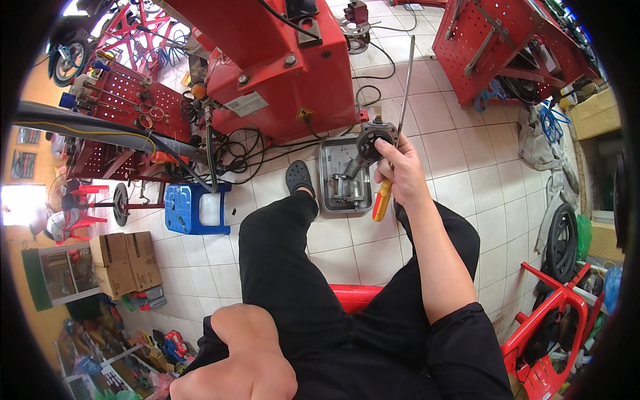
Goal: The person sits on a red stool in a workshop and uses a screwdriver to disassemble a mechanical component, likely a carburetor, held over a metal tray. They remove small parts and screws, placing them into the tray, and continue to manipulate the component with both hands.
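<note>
My right hand (405,175) is closed around a long screwdriver (381,202) with a yellow and red handle, its metal shaft pointing away from me. The same hand grips a round, dark metal machine part (367,141), with the thumb pressed on its face. Below this part, a grey metal tray (323,170) stands on the floor between my feet. Several metal pieces (348,189) lie in it, some shiny and cylindrical. My left hand (240,377) is bent over at the lower edge near my left thigh; its fingers are out of sight.
A large red machine (303,83) stands ahead, with black cables (243,157) on the tiles. At left are a blue plastic stool (183,208) and cardboard boxes (123,262). A red perforated bench (490,47) stands far right; a red plastic chair (543,370) is near right.
</note>
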`<action>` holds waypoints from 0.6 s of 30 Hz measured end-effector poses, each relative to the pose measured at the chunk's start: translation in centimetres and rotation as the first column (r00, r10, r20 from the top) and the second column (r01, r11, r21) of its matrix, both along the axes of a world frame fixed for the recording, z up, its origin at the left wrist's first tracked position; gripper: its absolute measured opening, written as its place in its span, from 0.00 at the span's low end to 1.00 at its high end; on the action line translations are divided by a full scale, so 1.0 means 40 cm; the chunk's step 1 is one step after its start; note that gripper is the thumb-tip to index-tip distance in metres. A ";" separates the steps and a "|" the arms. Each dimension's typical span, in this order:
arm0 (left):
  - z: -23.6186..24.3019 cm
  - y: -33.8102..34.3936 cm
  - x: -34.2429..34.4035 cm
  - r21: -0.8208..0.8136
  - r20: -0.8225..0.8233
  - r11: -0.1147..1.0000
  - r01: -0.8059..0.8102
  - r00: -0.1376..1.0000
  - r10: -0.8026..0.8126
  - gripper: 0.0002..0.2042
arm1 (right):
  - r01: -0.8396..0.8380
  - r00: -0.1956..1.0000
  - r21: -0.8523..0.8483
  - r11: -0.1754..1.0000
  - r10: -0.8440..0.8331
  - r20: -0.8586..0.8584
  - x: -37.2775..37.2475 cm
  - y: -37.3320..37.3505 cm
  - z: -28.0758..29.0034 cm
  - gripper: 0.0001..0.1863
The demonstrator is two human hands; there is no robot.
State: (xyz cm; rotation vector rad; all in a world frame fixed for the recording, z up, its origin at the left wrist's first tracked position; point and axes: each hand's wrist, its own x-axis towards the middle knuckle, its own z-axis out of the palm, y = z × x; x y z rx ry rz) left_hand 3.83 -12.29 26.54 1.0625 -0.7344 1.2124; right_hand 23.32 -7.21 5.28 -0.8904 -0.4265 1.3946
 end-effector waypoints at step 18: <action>0.002 0.010 -0.006 0.051 -0.034 0.998 0.026 0.999 -0.024 0.14 | 0.040 0.999 -0.087 0.995 -0.039 0.011 -0.001 0.005 -0.005 0.10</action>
